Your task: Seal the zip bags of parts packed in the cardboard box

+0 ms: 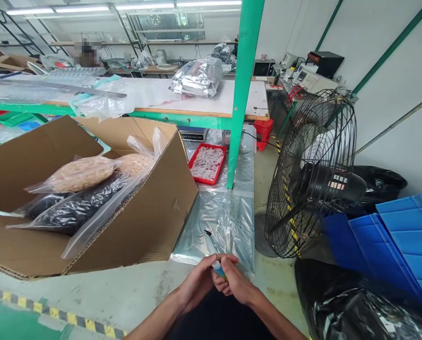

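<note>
Close to my body, both hands meet around a small blue object with a whitish end [219, 268]; its kind is not clear. My right hand [238, 279] is closed on it, thumb on top and fingers curled below. Pressed against it from the other side is my left hand [197, 277], its fingers partly hidden behind the right. Just beyond the hands, a small black piece [207, 233] lies on clear plastic sheeting [216, 212]. Farther off on the sheeting, a red tray [216, 178] holds many small whitish pieces.
To the left, an open cardboard box [150, 222] contains plastic bags of beige pieces [85, 172] and black pieces [86, 200]. A green post [244, 94] rises by the workbench [147, 94]. On the right stand a large black fan [310, 179], blue panels [405, 245] and a black bag [338, 297].
</note>
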Tool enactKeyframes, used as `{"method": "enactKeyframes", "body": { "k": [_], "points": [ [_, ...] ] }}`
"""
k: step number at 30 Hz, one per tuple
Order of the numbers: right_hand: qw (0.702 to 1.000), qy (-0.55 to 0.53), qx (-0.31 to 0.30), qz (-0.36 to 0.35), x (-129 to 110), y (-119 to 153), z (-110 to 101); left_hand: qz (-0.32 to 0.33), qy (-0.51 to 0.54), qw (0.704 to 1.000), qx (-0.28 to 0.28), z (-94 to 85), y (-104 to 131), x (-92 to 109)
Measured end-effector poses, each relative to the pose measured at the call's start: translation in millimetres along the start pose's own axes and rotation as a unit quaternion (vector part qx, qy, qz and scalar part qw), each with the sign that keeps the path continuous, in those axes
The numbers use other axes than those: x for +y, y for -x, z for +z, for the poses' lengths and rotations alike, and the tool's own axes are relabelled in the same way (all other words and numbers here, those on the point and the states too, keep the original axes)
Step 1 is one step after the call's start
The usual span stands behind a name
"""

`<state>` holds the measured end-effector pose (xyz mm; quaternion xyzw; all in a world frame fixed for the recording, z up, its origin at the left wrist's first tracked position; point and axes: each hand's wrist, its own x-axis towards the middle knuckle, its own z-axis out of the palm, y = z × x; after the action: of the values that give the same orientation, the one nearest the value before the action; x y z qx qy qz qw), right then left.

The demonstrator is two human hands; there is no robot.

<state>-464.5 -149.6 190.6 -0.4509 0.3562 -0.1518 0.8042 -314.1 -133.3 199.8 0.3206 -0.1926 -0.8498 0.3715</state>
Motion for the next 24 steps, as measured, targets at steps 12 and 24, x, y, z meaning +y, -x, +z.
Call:
{"method": "enactKeyframes", "body": {
  "k": [12, 24],
  "points": [
    [0.98, -0.172, -0.002, 0.102, 27, -21, 10, -0.095, 0.047, 0.991, 0.076, 11.9, 5, -9],
    [0.947, -0.266, 0.033, 0.176, 8, -24, 19, -0.136, 0.009, 0.984, 0.115, -1.5, -7, -24]
  ]
}}
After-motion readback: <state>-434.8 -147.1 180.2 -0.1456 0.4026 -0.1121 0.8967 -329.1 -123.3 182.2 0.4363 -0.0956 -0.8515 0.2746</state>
